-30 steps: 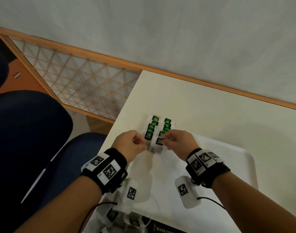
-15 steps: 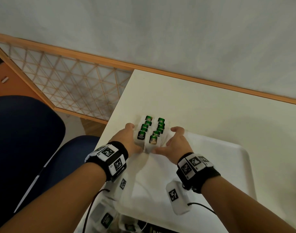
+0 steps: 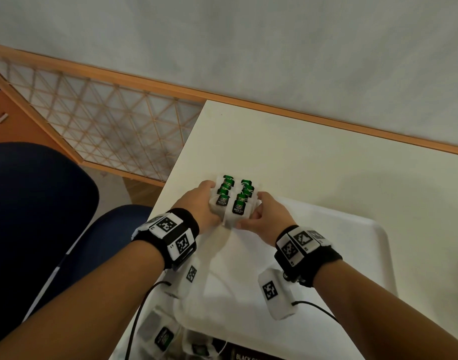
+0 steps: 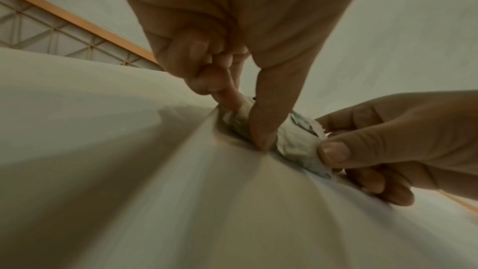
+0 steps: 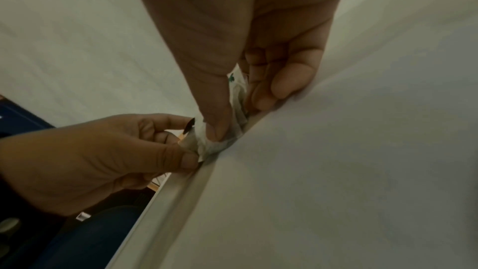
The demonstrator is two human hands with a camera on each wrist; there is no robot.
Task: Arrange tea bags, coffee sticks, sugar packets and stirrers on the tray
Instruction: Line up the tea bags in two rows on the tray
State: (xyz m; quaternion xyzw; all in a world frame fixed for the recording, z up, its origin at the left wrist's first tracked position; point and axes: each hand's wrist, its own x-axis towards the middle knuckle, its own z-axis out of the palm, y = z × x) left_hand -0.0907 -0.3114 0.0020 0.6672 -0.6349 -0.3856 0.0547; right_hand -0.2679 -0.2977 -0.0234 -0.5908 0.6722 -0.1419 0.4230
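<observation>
Two short rows of green-tagged tea bags (image 3: 234,201) lie in the far left corner of the white tray (image 3: 373,229). My left hand (image 3: 212,201) grips the left row from its outer side, thumb at the near end and fingers along the far side. My right hand (image 3: 254,211) grips the right row the same way. In the left wrist view my left hand (image 4: 245,123) has its thumb pressed on the crumpled tea bags (image 4: 294,140). The right wrist view shows my right hand (image 5: 239,118) pinching the tea bags (image 5: 220,144) against the tray rim.
More loose tea bags (image 3: 163,339) and a black box (image 3: 248,355) lie at the near edge below my wrists. The tray sits on a cream table (image 3: 300,157) against a wall. A blue chair (image 3: 41,216) and a wooden lattice screen (image 3: 106,131) stand to the left.
A second ago both hands pinched the nearest tea bags from the front. They have since moved apart to the outer sides of the two rows and now hold them together.
</observation>
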